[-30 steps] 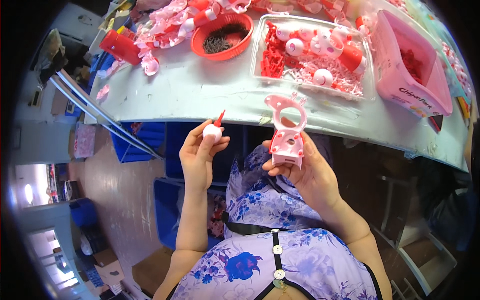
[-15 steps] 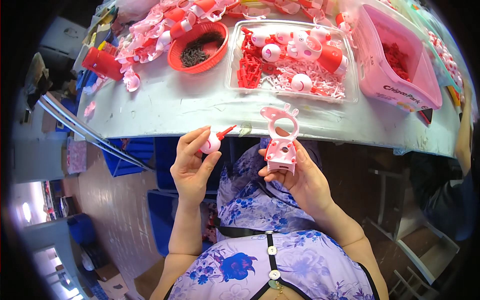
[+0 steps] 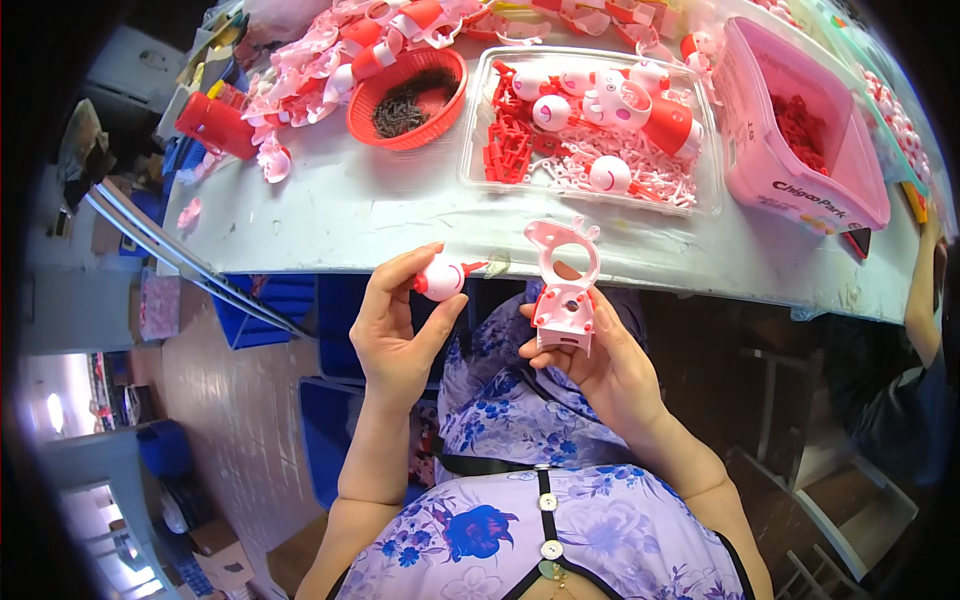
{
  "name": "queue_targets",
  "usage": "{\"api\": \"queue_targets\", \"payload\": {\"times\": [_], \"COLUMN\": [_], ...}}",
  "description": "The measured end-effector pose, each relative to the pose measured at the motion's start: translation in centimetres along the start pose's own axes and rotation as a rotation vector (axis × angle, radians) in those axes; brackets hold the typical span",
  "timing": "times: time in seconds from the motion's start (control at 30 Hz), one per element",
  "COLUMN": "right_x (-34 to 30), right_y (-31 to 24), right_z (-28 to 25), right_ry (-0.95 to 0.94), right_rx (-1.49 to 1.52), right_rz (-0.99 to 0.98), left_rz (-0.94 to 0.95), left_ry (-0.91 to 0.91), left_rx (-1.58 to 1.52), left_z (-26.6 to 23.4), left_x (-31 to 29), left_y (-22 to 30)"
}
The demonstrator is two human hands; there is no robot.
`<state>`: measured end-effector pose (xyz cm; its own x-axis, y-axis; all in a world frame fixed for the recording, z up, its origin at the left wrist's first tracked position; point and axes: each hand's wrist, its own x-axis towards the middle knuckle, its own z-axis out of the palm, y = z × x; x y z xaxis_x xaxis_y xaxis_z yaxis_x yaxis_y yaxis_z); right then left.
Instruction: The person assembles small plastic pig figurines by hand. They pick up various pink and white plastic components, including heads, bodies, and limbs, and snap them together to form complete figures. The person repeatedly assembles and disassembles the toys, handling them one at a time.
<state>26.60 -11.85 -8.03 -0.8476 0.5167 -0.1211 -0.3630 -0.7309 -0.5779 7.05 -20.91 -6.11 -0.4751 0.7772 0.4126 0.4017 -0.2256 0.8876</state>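
Note:
Between thumb and fingers, my left hand pinches a round white-pink ball with a red stem and a curved red line on it. My right hand is closed round the lower part of a pink plastic toy half-shell. This shell stands upright, with a ring-shaped head opening on top and red pegs inside its body. Both pieces are just in front of the table edge, apart from each other. Some of my right fingers are hidden behind the shell.
On the table a clear tray holds balls, red parts and small pink parts. Left of it is a red basket of dark screw-like pieces; a pink bin stands right. Pink shells pile up behind. Another person's arm shows far right.
My left hand has moved right, toward the shell, and the ball has turned so its curved line shows more. My right hand keeps the shell nearly in place.

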Motion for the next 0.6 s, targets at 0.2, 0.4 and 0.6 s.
{"api": "queue_targets", "payload": {"times": [0.2, 0.4, 0.6], "right_x": [-0.4, -0.4, -0.6], "right_y": [0.2, 0.5, 0.6], "right_z": [-0.1, -0.2, 0.0], "right_ry": [-0.007, -0.024, -0.026], "right_rx": [0.012, 0.016, 0.019], "right_rz": [0.017, 0.017, 0.019], "left_rz": [-0.012, -0.019, -0.097], "left_ry": [0.019, 0.008, -0.006], "left_rx": [0.033, 0.125, 0.096], "left_z": [0.3, 0.5, 0.1], "left_x": [0.0, -0.1, -0.3], "left_y": [0.5, 1.0, 0.7]}}
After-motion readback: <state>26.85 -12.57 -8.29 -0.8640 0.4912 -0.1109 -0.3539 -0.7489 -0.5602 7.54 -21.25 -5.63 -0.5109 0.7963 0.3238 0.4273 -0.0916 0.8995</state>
